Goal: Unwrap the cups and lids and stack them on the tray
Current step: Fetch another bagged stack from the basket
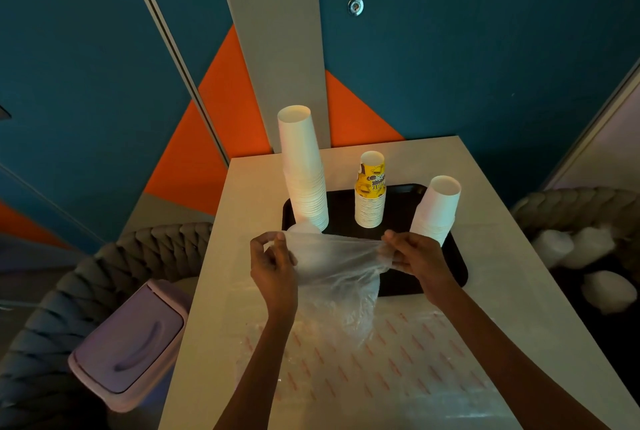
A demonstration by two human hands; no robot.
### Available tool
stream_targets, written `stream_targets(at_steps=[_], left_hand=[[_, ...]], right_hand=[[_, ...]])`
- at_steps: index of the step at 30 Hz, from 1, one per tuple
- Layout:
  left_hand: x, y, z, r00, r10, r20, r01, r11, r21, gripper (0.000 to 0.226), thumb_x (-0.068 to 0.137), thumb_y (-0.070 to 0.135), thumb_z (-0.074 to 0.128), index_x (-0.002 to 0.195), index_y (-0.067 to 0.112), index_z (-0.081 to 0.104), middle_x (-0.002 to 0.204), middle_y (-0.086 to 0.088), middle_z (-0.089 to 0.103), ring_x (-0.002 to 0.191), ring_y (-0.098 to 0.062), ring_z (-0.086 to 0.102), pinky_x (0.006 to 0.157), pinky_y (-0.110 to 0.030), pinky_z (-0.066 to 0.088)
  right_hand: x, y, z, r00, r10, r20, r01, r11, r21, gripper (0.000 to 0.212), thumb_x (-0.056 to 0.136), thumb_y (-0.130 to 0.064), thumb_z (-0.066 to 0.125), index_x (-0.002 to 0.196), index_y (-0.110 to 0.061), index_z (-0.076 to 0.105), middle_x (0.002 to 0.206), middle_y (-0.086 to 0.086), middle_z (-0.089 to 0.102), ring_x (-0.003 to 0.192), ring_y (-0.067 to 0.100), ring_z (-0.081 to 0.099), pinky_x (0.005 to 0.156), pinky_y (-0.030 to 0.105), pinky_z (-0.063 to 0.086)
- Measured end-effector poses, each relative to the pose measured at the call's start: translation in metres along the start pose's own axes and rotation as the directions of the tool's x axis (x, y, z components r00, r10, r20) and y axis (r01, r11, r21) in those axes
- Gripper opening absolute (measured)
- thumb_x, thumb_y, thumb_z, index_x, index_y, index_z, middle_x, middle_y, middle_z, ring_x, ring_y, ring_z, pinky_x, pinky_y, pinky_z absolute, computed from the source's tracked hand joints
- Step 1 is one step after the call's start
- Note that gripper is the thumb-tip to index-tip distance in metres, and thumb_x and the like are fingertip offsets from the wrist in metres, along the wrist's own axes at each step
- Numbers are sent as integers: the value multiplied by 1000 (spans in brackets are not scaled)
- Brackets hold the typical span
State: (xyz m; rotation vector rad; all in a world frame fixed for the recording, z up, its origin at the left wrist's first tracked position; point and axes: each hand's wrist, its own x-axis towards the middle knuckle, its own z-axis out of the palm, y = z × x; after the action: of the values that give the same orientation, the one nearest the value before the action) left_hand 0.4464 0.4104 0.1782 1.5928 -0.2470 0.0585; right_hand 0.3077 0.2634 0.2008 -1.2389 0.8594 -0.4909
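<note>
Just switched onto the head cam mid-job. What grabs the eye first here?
The left hand and right hand pinch a clear plastic wrapper stretched taut between them, at the near edge of the black tray. On the tray stand three upside-down cup stacks: a tall white stack at left, a yellow-printed stack in the middle, and a shorter white stack leaning at right.

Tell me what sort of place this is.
Probably a café or fast-food seating area: stacks of paper cups stand on a black serving tray, a swing-lid bin sits beside the small table, and cushioned braided seats flank it.
</note>
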Motion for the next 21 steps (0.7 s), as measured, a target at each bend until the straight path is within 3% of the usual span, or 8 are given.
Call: stream_targets(at_steps=[3,6,8,10,13,18,21], left_hand=[[-4,0,2,1000,10,2,-10,1000,6,18,97,11,49,89,28,50,56,-2,52,47,-3,49,48,-15,41],[-8,5,5,1000,-11,-17,11,999,-32,17,97,11,49,89,26,49,56,-1,51,45,-2,48,46,-12,39],[-8,7,7,999,-25,-33,23,998,-54,18,97,11,49,88,26,48,59,0,52,46,-2,48,47,-13,40],[-7,8,8,998,-42,-39,40,997,-67,17,97,12,50,88,27,47,61,0,53,46,-2,49,49,-15,42],[-7,8,8,997,-76,-19,75,995,-65,14,96,16,51,88,27,47,60,-1,53,47,-3,48,50,-21,42],[-10,6,7,994,-92,51,93,995,-35,13,97,23,47,86,23,51,60,-5,49,50,-6,46,49,-17,40],[-10,5,8,997,-64,49,63,998,14,16,97,20,49,82,20,55,66,-4,50,61,-15,47,57,-24,41]], right_hand=[[2,3,2,997,-32,-74,35,999,38,12,93,-19,55,89,-14,64,84,-1,69,78,12,69,76,31,55],[7,3,4,987,131,-96,-116,982,150,29,91,-34,58,109,-12,60,100,7,67,95,24,65,77,32,53],[6,4,5,979,194,-63,-183,972,147,24,88,-32,63,100,-11,61,95,4,67,89,21,66,78,31,53],[2,5,5,987,159,-30,-156,983,99,9,89,-24,62,89,-15,62,86,2,69,81,14,66,74,27,53],[-1,7,4,995,79,-57,-73,992,100,7,91,-18,59,86,-16,63,85,1,69,78,12,67,69,25,53],[-4,1,6,989,-24,-146,37,996,84,12,92,-10,57,82,-17,60,80,-6,61,74,8,62,76,35,53],[-6,0,7,980,-71,-184,83,995,56,5,92,-9,56,89,-11,60,81,-7,58,73,8,60,75,39,53]])
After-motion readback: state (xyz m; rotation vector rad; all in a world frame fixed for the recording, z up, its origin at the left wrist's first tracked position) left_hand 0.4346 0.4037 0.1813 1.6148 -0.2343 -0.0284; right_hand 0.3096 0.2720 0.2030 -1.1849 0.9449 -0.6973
